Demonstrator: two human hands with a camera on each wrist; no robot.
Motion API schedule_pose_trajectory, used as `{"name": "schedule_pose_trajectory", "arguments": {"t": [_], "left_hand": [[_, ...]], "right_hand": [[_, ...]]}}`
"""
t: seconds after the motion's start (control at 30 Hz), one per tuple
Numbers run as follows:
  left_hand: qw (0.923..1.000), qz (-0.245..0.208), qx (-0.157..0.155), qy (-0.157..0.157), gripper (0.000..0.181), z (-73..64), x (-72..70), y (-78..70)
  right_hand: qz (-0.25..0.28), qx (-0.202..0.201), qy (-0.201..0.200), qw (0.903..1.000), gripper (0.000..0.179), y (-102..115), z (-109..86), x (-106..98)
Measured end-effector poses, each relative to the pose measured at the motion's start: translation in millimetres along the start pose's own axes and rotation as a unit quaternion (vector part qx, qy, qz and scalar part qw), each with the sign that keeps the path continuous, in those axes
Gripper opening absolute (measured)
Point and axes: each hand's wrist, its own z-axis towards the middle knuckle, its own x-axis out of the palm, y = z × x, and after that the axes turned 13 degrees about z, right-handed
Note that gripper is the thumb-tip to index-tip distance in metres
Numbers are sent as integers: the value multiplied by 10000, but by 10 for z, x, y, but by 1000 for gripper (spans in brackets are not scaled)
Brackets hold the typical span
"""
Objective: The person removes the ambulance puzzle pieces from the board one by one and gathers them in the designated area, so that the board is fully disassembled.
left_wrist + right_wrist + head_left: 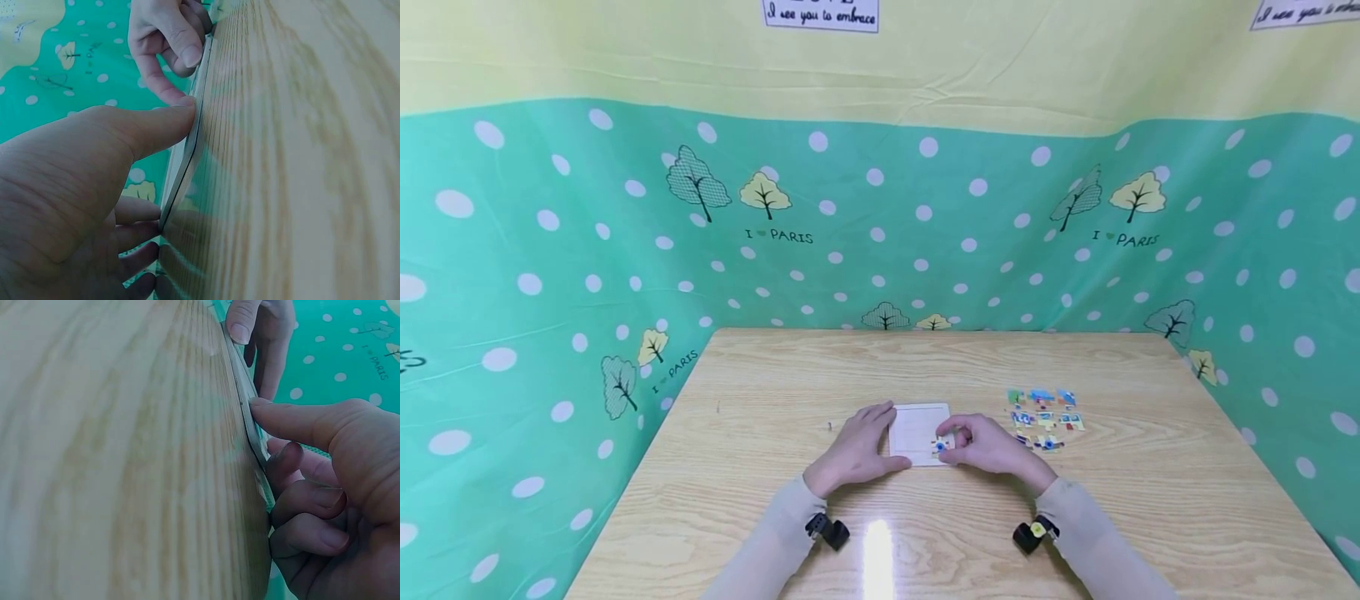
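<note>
A white, shallow puzzle board [916,429] lies flat on the table. My left hand [859,447] rests at its left side, fingers stretched along the far left corner and thumb [165,128] on the near edge. On the board's lower right, my right hand [988,446] holds a small colourful puzzle piece [940,447] with a blue round patch between thumb and index finger. In the right wrist view that thumb [300,419] is at the board's near edge, the other fingers are curled, and the piece cannot be made out.
Several loose, colourful puzzle pieces [1043,419] lie in rough rows right of the board. A tiny dark bit [830,426] lies left of my left hand. The wooden table [775,367] meets a green dotted curtain [850,275] behind and at the sides.
</note>
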Motion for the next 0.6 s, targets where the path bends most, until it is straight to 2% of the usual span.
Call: {"name": "schedule_pose_trajectory", "arguments": {"t": [0.33, 0.47, 0.6], "left_hand": [[10000, 66, 21, -18, 96, -8, -7, -6], [10000, 75, 36, -42, 96, -4, -7, -8], [10000, 64, 4, -7, 96, -5, -6, -12]], "right_hand": [[-56, -18, 17, 10000, 32, 13, 20, 1], [-29, -132, -111, 9998, 28, 27, 16, 4], [-137, -296, -408, 9986, 18, 45, 11, 8]]}}
